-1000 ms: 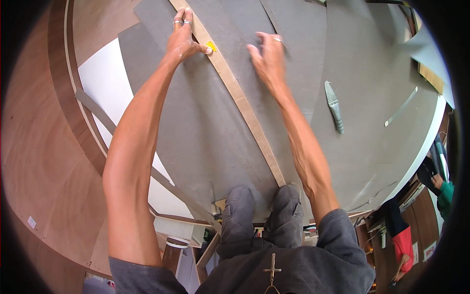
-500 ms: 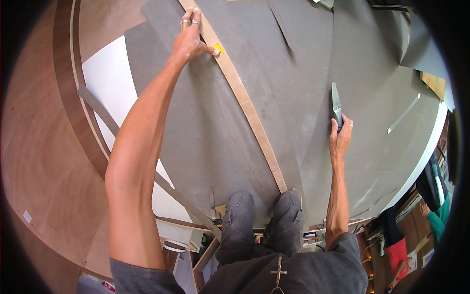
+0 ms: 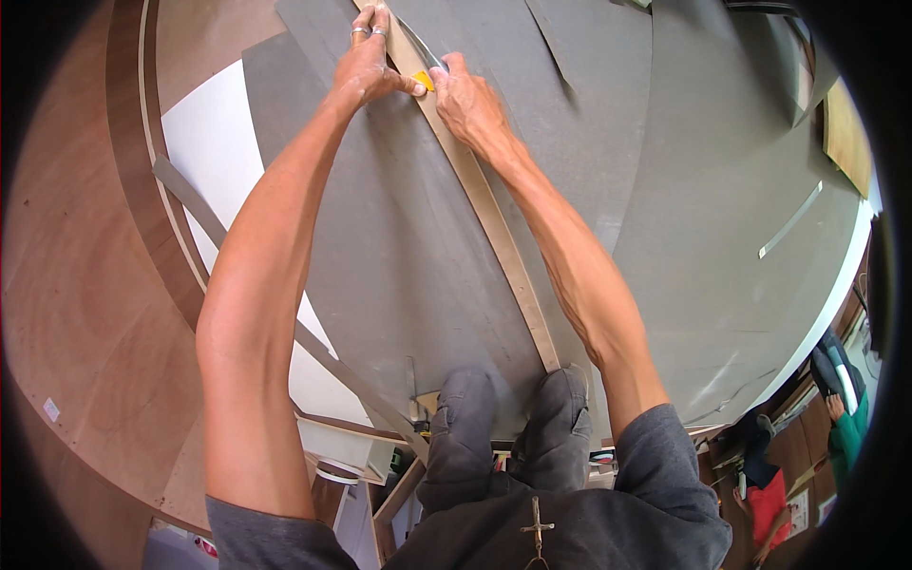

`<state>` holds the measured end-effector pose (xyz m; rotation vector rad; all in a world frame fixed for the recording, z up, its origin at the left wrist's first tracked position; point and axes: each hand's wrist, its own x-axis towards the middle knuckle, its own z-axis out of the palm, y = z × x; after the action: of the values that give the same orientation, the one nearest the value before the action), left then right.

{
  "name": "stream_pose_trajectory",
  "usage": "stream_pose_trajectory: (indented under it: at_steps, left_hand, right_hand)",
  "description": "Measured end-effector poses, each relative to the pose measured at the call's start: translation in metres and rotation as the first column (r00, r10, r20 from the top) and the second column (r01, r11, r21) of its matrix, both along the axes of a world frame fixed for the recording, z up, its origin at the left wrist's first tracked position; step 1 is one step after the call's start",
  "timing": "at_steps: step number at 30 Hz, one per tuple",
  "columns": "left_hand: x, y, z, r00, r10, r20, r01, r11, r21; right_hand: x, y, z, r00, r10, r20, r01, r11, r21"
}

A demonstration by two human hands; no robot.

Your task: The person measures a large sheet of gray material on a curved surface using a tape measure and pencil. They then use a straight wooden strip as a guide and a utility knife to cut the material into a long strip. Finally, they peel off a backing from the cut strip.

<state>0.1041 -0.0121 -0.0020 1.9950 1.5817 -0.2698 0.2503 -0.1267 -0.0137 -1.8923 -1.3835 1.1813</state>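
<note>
Brown board: one curved wooden panel [image 3: 85,313] fills the left side, its edge bending with the lens.
White sheet: one white panel [image 3: 204,152] lies between the brown board and the grey sheet.
Loose strip: one narrow grey offcut [image 3: 190,195] lies diagonally across the white sheet.
Left hand: the left hand [image 3: 366,66] presses down on the upper end of the wooden straightedge, fingers stretched along it, thumb tip touching a small yellow piece [image 3: 423,81]; two rings show on the fingers.
Wooden straightedge: one long pale batten [image 3: 494,228] lies flat on the grey sheet; its long axis runs from the upper left, under the hands, down to the lower right, where its near end stops just by the person's right knee.
Right hand: the right hand [image 3: 470,100] is closed around a knife whose blade [image 3: 426,55] shows against the right edge of the straightedge, just beside the left thumb.
Grey sheet: one large grey sheet [image 3: 665,218] covers most of the work surface; other cut grey pieces overlap it at the top.
Thin strip: one pale sliver [image 3: 788,220] lies on the sheet, well apart from the hands.
Knees: two knees in grey trousers [image 3: 503,427] rest on the sheet's near edge.
Room: workshop floor at the lower right, where another person in green [image 3: 845,408] is partly seen.
</note>
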Motion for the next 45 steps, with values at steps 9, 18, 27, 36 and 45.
stream_pose_trajectory:
  at_steps: [9,18,27,36,45]
  left_hand:
    - [-0.002,-0.002,-0.006,1.000,-0.017,-0.019,0.017,1.000,0.011]
    - [0.000,-0.007,-0.007,0.997,-0.040,-0.059,0.045,0.995,0.087]
    - [0.009,0.005,-0.002,0.999,0.008,-0.042,-0.009,0.999,-0.042]
    - [0.004,-0.002,-0.003,1.000,-0.009,-0.022,0.009,1.000,0.003]
    - [-0.002,-0.003,-0.008,1.000,0.004,-0.012,-0.003,0.999,0.048]
  right_hand:
    - [0.029,-0.186,0.026,0.999,0.018,-0.028,-0.025,0.966,-0.258]
    - [0.059,-0.271,0.061,0.996,-0.080,-0.037,0.060,0.926,-0.374]
    - [0.008,0.001,0.000,0.999,0.013,0.041,-0.014,1.000,0.023]
    - [0.052,-0.347,0.041,0.998,0.028,0.047,-0.005,0.897,-0.442]
    - [0.163,-0.289,0.047,0.814,-0.341,0.469,0.406,0.913,-0.041]
